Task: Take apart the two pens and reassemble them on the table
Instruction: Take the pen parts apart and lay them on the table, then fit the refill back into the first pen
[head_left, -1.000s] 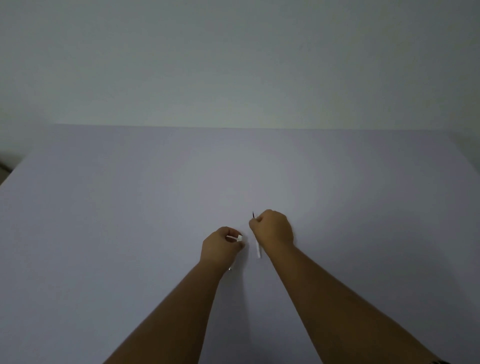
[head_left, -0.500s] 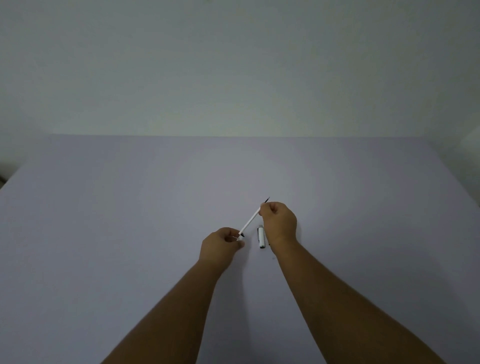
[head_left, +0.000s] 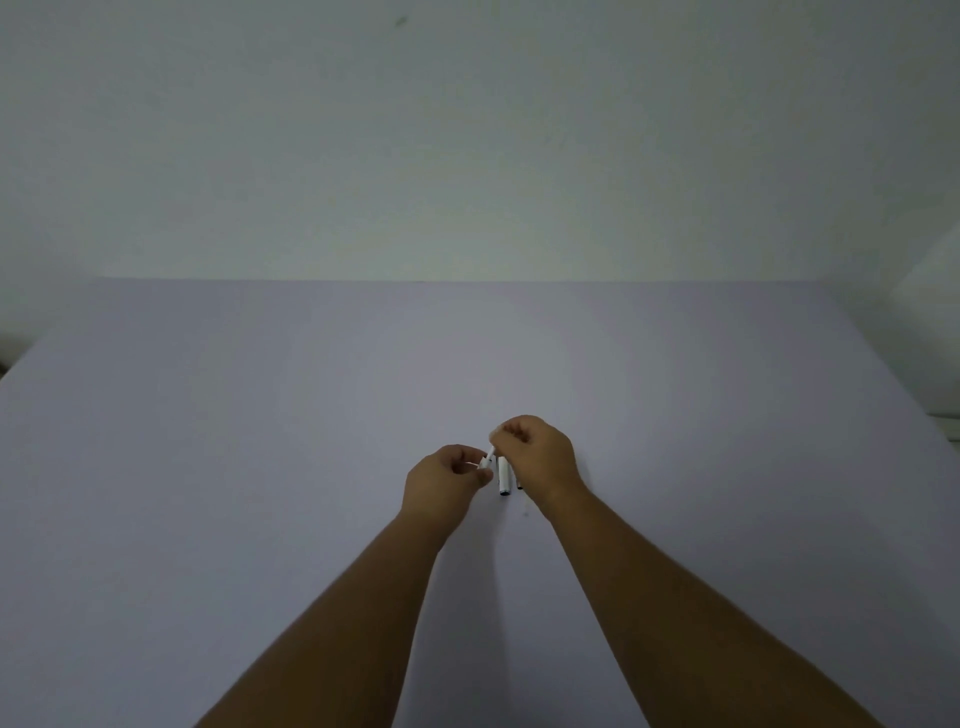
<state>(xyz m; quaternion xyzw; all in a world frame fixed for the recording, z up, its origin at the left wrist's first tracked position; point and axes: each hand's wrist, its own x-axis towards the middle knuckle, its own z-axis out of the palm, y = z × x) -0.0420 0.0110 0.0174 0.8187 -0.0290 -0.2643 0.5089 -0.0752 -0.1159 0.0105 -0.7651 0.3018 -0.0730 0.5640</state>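
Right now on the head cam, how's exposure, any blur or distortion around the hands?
Head view: dim, underexposed, bluish-grey cast over the table; no glare, only faint shadows. Wide-angle bending shows at the table's side edges. Left hand and right hand are reasonably sharp, but the white pen part between them is too small to resolve; the pen barrel lying below reads clearer.

On the table (head_left: 260, 467), a pen part (head_left: 503, 475) lies between both hands, another seemingly just right of it.

No readable text or labels.
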